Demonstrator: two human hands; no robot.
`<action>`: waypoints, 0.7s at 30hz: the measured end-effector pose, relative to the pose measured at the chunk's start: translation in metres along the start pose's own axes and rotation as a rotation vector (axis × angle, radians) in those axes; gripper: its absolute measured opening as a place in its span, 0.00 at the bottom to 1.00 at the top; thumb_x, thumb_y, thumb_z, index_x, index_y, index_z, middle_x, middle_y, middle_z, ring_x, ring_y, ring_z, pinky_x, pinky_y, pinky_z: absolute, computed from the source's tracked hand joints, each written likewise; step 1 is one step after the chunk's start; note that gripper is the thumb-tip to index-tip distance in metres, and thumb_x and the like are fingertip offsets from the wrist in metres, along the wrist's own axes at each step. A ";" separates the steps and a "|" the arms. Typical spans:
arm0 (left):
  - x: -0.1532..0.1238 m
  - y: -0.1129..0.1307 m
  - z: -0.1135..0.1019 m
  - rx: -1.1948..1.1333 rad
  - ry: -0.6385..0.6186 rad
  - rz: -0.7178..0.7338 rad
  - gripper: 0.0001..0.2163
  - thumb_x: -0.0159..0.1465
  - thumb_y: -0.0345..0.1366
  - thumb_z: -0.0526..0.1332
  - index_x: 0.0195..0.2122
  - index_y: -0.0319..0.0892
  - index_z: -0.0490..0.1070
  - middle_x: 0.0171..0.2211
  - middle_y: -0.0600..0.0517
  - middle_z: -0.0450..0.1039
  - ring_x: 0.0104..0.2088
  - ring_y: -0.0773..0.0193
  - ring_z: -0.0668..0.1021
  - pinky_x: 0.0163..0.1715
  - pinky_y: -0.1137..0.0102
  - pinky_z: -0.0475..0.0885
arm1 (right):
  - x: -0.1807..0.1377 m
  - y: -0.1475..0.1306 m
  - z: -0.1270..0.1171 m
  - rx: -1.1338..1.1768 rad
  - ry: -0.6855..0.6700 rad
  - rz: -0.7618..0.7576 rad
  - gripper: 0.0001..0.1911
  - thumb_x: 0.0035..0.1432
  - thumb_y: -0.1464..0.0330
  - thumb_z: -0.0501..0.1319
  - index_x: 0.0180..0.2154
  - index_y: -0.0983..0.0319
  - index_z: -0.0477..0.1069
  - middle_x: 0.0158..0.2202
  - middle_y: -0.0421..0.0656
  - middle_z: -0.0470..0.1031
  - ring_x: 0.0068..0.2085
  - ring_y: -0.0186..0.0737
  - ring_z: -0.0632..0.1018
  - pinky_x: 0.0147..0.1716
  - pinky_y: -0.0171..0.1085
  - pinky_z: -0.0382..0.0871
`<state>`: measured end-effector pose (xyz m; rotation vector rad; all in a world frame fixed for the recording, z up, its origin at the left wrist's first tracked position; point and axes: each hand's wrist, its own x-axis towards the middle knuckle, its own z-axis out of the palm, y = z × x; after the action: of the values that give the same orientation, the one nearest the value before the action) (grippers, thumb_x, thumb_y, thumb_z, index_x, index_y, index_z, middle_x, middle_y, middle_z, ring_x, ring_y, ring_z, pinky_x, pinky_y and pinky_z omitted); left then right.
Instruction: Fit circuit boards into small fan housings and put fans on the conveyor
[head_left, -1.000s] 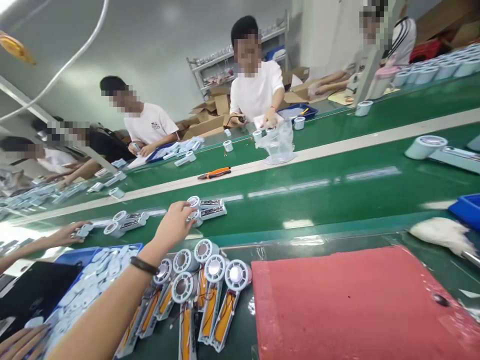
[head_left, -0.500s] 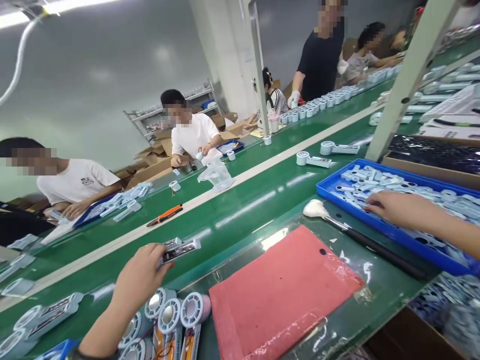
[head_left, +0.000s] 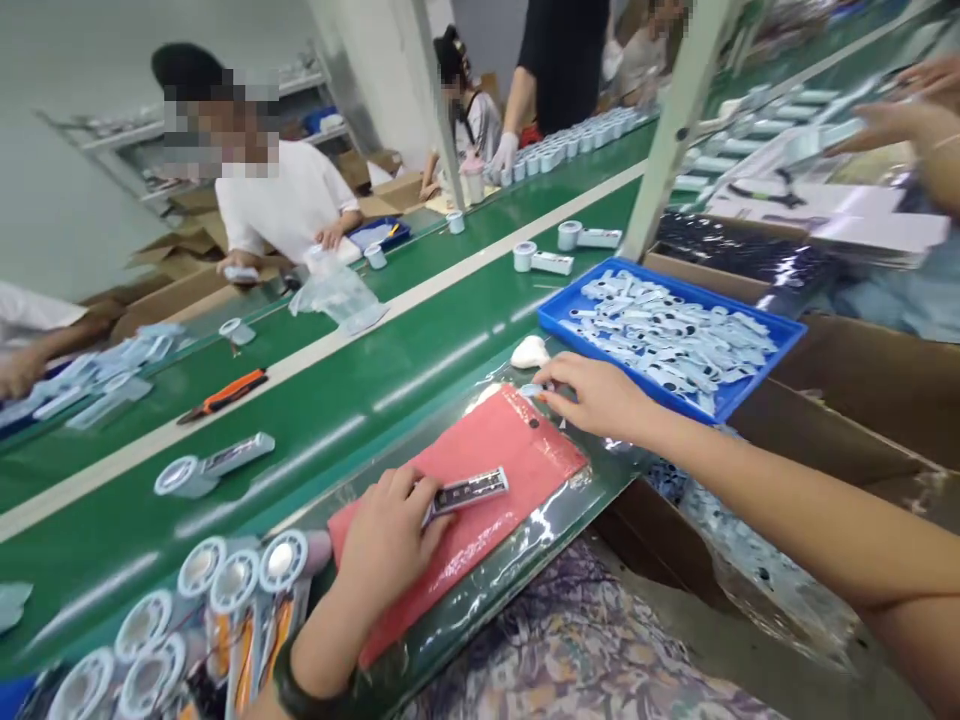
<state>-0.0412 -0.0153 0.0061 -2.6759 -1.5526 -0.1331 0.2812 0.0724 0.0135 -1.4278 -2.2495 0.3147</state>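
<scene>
Left hand [head_left: 394, 530], middle of the frame just below centre: fingers curled round one end of a pale-blue unit [head_left: 472, 488], thumb along its near side; opposite end sticks out to the right, dark circuit strip facing up. Unit lies over the red mat [head_left: 472, 430]; cannot tell whether it touches. Right hand [head_left: 600, 395], right of centre: thumb and fingertips nearly together on a small pale-blue piece [head_left: 532, 390], at the mat's upper right corner. Mat rests on the worktop [head_left: 607, 468], under glossy clear film. Just above the right fingertips, a white padded ball [head_left: 530, 352]. Beyond that hand, a blue tray [head_left: 763, 373] with a heap of flat pale-blue pieces [head_left: 675, 335], some with dark round spots. Cardboard box [head_left: 862, 385] below and right of the tray. Lower left, beside the left forearm: a cluster of round-headed units [head_left: 236, 580], some showing orange inside. Green belt [head_left: 442, 350] runs diagonally past the worktop; one unit on it left of centre [head_left: 240, 455], two more at upper middle, near the tray. Orange-and-black pliers [head_left: 225, 393] lie farther left, by the pale strip. Clear plastic bag [head_left: 337, 295] across the belt, in front of a co-worker in a white shirt [head_left: 289, 200], upper left. Top middle: a co-worker's white-gloved hand [head_left: 506, 155] at rows of pale cylinders [head_left: 577, 145].
</scene>
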 end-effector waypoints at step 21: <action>-0.008 0.014 0.006 -0.254 0.132 -0.107 0.12 0.65 0.38 0.66 0.49 0.42 0.74 0.46 0.44 0.75 0.46 0.51 0.75 0.47 0.54 0.75 | -0.007 -0.071 0.073 0.958 -0.159 -0.004 0.10 0.63 0.62 0.63 0.44 0.57 0.74 0.42 0.45 0.82 0.43 0.43 0.83 0.45 0.46 0.79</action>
<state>-0.0323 -0.0286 -0.0009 -2.6962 -1.7426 -0.5344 0.1916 0.0384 -0.0217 -0.8784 -1.7588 1.3194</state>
